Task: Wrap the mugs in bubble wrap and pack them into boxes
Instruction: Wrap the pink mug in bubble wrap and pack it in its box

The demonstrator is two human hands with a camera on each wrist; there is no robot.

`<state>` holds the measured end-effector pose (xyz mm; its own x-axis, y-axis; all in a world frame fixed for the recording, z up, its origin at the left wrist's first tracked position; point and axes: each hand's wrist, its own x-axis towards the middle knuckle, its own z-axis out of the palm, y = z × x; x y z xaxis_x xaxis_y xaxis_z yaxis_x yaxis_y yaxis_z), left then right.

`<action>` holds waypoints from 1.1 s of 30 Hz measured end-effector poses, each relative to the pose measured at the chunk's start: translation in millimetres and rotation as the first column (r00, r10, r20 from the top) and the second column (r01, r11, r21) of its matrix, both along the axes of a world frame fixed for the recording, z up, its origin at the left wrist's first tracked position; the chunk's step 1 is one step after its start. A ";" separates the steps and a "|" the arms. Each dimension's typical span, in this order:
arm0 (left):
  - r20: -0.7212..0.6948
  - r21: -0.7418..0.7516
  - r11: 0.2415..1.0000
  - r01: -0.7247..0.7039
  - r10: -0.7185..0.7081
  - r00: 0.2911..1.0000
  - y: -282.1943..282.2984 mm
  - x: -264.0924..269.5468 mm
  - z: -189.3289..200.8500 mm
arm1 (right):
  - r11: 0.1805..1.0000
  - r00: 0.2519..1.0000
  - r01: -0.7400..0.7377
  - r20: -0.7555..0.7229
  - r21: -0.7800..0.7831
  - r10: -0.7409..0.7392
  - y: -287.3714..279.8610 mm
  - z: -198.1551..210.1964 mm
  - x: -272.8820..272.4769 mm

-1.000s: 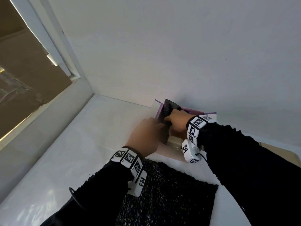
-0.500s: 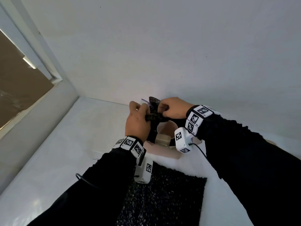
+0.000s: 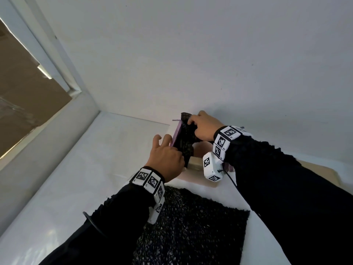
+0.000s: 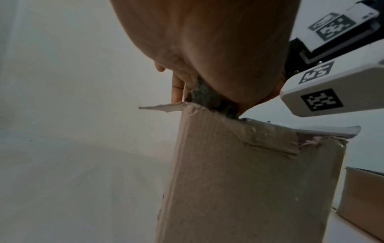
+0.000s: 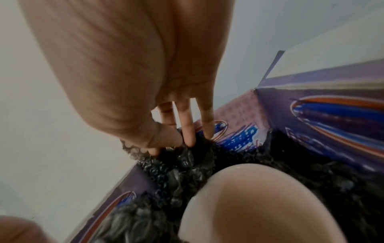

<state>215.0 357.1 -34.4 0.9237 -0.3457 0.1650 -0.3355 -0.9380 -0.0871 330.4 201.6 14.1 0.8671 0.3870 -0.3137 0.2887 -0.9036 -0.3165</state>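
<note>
A cardboard box [image 4: 249, 180] with purple printed flaps [image 3: 176, 131] stands near the back wall. Inside it sits a pale mug [image 5: 259, 205] with black bubble wrap [image 5: 182, 172] bunched around it. My right hand [image 3: 193, 121] is above the box and pinches the top edge of that wrap between thumb and fingers [image 5: 187, 131]. My left hand [image 3: 164, 139] is at the box's left side, fingers spread and resting against the purple flap and the wrap. In the left wrist view the left palm [image 4: 207, 49] lies over the box's top corner. Much of the mug is hidden.
A flat sheet of black bubble wrap [image 3: 191, 226] lies on the white table [image 3: 86, 178] in front of me. A second cardboard box [image 4: 363, 197] stands to the right. White walls close in behind and to the left, where there is a window opening [image 3: 23, 92].
Half a second ago both hands held the wrap above the box. The left hand has let go and dropped to the box's side with fingers spread; the right hand still pinches the wrap.
</note>
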 end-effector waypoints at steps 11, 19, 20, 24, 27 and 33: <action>-0.097 -0.064 0.997 -0.051 0.045 0.994 -1.4 -2.6 -4.7 | 0.976 0.975 -0.194 -0.129 -0.096 0.181 10.5 -12.0 -15.4; -0.311 -0.062 0.994 -0.087 0.064 0.948 0.5 6.0 8.6 | 0.994 0.994 -0.092 -0.058 0.053 0.095 11.9 -9.2 -5.8; -0.349 -0.092 0.990 -0.109 0.071 0.935 1.4 7.7 11.2 | 0.993 0.988 -0.121 -0.095 0.009 0.121 12.7 -10.0 -8.3; -0.292 -0.107 0.982 -0.155 0.119 0.949 3.5 12.9 18.6 | 0.980 0.973 -0.194 -0.139 -0.045 0.186 12.0 -17.7 -17.1; -0.101 -0.092 0.983 -0.159 0.150 0.984 -0.6 13.0 18.7 | 0.987 0.986 -0.160 -0.040 0.030 0.161 6.5 -13.9 -19.8; 0.182 -0.239 0.971 -0.008 0.053 0.982 1.7 -12.4 -0.3 | 0.981 0.984 -0.073 -0.149 0.178 0.101 -0.2 0.3 -36.3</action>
<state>202.6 358.7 -34.7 0.8783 -0.2484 0.4084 -0.3057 -0.9488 0.0803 294.1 201.4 14.5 0.7731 0.5186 -0.3652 0.2984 -0.8055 -0.5120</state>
